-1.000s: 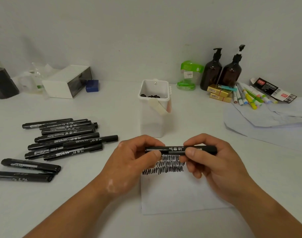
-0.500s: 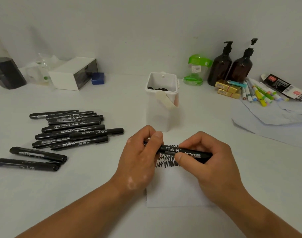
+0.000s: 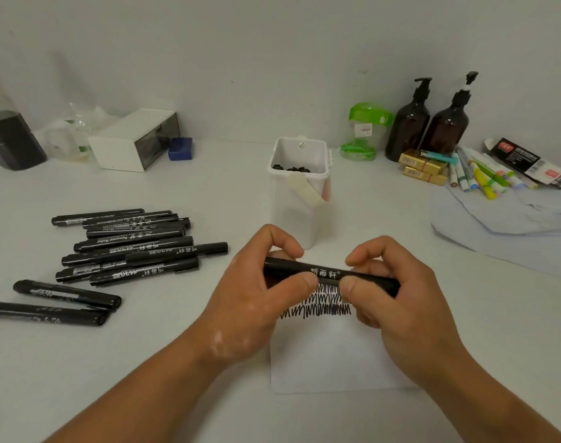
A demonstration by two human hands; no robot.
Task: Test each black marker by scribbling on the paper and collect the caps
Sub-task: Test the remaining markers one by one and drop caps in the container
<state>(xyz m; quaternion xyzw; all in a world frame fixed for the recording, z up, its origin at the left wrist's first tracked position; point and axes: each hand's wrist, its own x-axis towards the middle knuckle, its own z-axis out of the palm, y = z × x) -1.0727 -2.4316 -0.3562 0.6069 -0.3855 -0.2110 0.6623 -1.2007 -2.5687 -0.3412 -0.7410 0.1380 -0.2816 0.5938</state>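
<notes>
I hold one black marker (image 3: 325, 272) level above the white paper (image 3: 330, 362), which carries rows of black scribbles (image 3: 317, 303). My left hand (image 3: 253, 302) pinches the marker's left end, where the cap sits. The right part of the barrel is gripped between thumb and fingers by my right hand (image 3: 397, 302). Behind the hands stands a white container (image 3: 299, 193) with black caps (image 3: 292, 168) at its bottom. Several black markers (image 3: 129, 247) lie in a pile to the left, and two markers (image 3: 58, 302) lie apart nearer the front left.
Along the back wall sit a white box (image 3: 135, 143), a blue block (image 3: 180, 148), a dark container (image 3: 12, 140), a green-lidded jar (image 3: 365, 131) and two brown pump bottles (image 3: 429, 123). Coloured pens (image 3: 483, 177), yellow boxes (image 3: 424, 167) and crumpled paper (image 3: 509, 222) fill the right.
The marker dipped toward the paper half a second ago and is back near level. Both hands keep their hold on it. The view shifted slightly.
</notes>
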